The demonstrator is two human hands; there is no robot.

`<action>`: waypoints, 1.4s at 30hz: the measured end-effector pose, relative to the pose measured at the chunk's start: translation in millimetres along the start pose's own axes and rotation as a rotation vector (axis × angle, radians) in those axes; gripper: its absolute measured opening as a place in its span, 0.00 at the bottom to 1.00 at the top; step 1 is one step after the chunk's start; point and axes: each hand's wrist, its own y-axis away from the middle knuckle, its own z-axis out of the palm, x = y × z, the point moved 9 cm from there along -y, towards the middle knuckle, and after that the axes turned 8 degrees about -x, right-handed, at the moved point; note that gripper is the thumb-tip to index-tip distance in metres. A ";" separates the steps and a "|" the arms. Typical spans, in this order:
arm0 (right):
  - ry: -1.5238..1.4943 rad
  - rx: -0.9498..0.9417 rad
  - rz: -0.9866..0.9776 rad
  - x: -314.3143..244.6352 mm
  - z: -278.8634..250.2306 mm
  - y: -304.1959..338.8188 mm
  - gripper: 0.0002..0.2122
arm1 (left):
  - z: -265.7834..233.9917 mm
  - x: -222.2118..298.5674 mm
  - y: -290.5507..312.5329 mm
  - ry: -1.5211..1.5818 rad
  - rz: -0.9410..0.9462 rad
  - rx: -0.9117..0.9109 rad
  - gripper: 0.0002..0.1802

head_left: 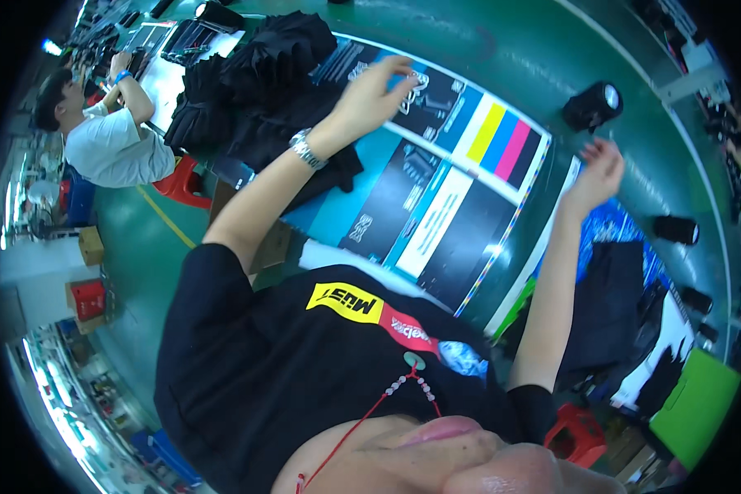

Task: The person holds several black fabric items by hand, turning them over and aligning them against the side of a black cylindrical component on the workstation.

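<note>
A large printed sheet with blue, black and white panels and color bars lies on the table in front of me. My left hand, with a metal watch at the wrist, is over its far left part. Its fingers are bent, the thumb apart, and nothing shows between them. My right hand is raised past the sheet's right edge, its fingers loosely curled and apart, with no object visible in it. Beside my left forearm is a heap of black folded pieces, partly hidden by that arm.
A co-worker in a light shirt works at the far left, near a red stool. Black cylinders stand along the right. Black cloth-like pieces lie beyond my right arm, near a green panel and another red stool.
</note>
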 end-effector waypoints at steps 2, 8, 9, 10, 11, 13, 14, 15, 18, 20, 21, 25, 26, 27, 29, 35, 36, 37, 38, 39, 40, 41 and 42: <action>0.163 -0.138 -0.052 -12.0 26.3 35.9 0.10 | -8.4 -12.9 26.4 -0.358 0.101 0.086 0.21; 0.245 -0.556 -0.073 20.2 94.1 86.6 0.09 | -1.7 -52.0 59.9 -0.444 0.154 0.087 0.18; 0.290 -0.499 -0.099 35.5 83.5 84.9 0.08 | 3.3 -47.9 58.2 -0.511 0.156 0.089 0.18; 0.260 -0.490 -0.003 41.2 77.9 88.1 0.08 | 5.7 -48.7 59.8 -0.533 0.171 0.081 0.19; 0.225 -0.481 0.092 47.1 73.8 89.6 0.09 | 8.5 -50.1 60.8 -0.520 0.177 0.071 0.19; 0.198 -0.459 0.150 44.0 68.1 84.1 0.07 | 12.7 -51.3 61.4 -0.513 0.197 0.070 0.19; 0.166 -0.448 0.199 44.1 65.5 83.7 0.07 | 13.0 -53.1 61.3 -0.505 0.185 0.061 0.18; 0.168 -0.431 0.218 44.8 64.9 85.2 0.07 | 12.2 -55.4 60.4 -0.499 0.171 0.051 0.18; 0.299 -0.467 0.025 29.0 71.8 84.6 0.06 | 10.2 -52.8 59.8 -0.501 0.188 0.056 0.17; 0.298 -0.466 -0.012 23.9 71.8 83.5 0.06 | 11.5 -50.6 57.6 -0.494 0.175 0.047 0.17; 0.300 -0.472 0.002 24.2 71.0 85.8 0.06 | 12.7 -50.5 59.6 -0.493 0.159 0.033 0.17; 0.285 -0.441 -0.010 20.9 66.0 85.6 0.07 | 14.9 -45.1 58.1 -0.521 0.169 0.015 0.17; 0.288 -0.445 -0.010 22.7 66.4 85.8 0.07 | 15.6 -45.2 57.1 -0.523 0.166 0.007 0.16; 0.292 -0.451 -0.010 24.7 65.7 85.4 0.07 | 18.2 -45.9 56.8 -0.524 0.162 0.000 0.16; 0.303 -0.456 0.010 25.0 65.4 85.0 0.07 | 18.4 -42.1 57.8 -0.534 0.152 0.004 0.16; 0.440 -0.499 -0.150 26.4 71.2 83.9 0.08 | 15.2 -36.3 49.9 -0.535 0.129 0.030 0.16; 0.402 -0.516 -0.100 28.9 75.4 84.2 0.08 | 12.5 -36.2 49.9 -0.514 0.133 0.029 0.16; 0.399 -0.522 -0.094 27.1 78.7 82.9 0.08 | 10.4 -35.9 51.0 -0.526 0.125 0.047 0.16; 0.395 -0.530 -0.062 27.2 79.3 82.7 0.07 | 10.3 -34.8 51.1 -0.536 0.117 0.057 0.16; 0.366 -0.522 -0.034 25.5 77.8 81.2 0.07 | 11.6 -32.5 50.9 -0.538 0.111 0.062 0.17; 0.353 -0.518 -0.007 24.4 76.3 79.4 0.06 | 11.7 -30.1 49.9 -0.527 0.110 0.068 0.17; 0.344 -0.514 0.000 21.3 78.1 81.3 0.06 | 8.6 -29.2 51.8 -0.520 0.104 0.070 0.17; 0.330 -0.521 0.008 18.9 83.6 80.9 0.06 | 3.3 -27.7 52.5 -0.502 0.106 0.077 0.17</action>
